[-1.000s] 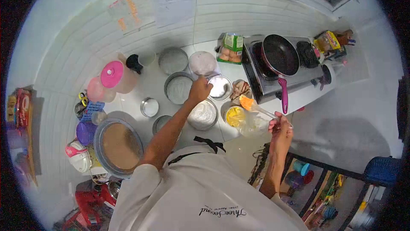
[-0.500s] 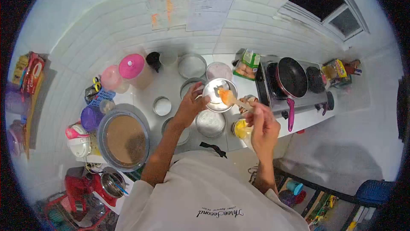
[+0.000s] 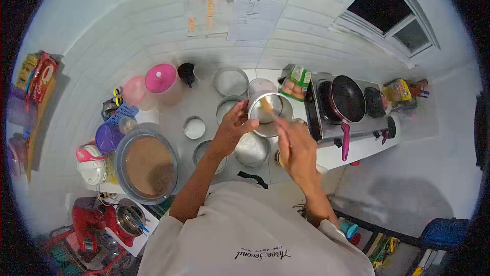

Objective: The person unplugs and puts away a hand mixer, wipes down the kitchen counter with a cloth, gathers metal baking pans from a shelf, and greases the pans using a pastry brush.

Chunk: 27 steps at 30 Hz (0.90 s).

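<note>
My left hand (image 3: 232, 129) grips the rim of a small round metal pan (image 3: 270, 114), lifted and tilted above the counter. In my right hand (image 3: 297, 154) is a brush (image 3: 268, 106), its bristles inside the pan. Below the raised pan lies a round pan with a white coating (image 3: 251, 149). Other round tins stand to the left, among them a small tin (image 3: 194, 127) and a larger one (image 3: 230, 81) at the back. The yellow tub is mostly hidden behind my right hand.
A large grey basin (image 3: 121, 161) of brown batter stands at the left, near a pink-lidded container (image 3: 161, 78). At the right, a black frying pan (image 3: 348, 98) rests on the stove (image 3: 326, 131), beside packed eggs (image 3: 295, 83). A red mixer (image 3: 92, 225) is at lower left.
My left hand has lifted the small pan off the counter and tilted it. My right hand has brought the brush from the right into the pan. The view has shifted.
</note>
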Each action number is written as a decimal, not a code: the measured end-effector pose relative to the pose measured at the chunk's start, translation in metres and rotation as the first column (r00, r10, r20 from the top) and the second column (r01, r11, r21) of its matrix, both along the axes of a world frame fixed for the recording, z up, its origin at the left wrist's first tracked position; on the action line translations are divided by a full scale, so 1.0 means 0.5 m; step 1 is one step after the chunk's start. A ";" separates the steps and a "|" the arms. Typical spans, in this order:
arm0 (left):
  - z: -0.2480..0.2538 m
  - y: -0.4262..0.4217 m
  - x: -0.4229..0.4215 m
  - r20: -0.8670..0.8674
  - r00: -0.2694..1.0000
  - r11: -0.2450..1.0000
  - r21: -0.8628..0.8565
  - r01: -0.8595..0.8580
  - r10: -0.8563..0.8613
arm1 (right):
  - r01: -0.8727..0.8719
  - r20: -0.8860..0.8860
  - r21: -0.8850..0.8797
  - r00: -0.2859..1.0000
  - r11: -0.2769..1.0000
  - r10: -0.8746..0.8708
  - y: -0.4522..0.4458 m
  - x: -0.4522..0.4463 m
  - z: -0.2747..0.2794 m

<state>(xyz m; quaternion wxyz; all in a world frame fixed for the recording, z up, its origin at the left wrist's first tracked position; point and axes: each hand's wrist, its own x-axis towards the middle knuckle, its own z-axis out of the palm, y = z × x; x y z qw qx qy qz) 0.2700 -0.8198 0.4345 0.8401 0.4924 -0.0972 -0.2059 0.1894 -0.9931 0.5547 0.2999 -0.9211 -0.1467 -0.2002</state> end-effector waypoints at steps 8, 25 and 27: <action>0.001 0.000 0.004 -0.020 0.999 0.999 -0.018 0.026 -0.026 | -0.039 -0.024 -0.028 0.999 0.999 0.038 -0.004 0.001 0.012; 0.007 0.017 0.009 0.010 1.000 0.997 -0.079 -0.012 0.013 | -0.209 -0.188 -0.040 0.962 0.977 0.198 -0.012 0.006 0.052; 0.014 0.019 0.009 -0.010 1.000 0.999 -0.036 0.011 -0.011 | -0.318 -0.252 -0.161 0.928 0.934 0.273 -0.008 0.005 0.079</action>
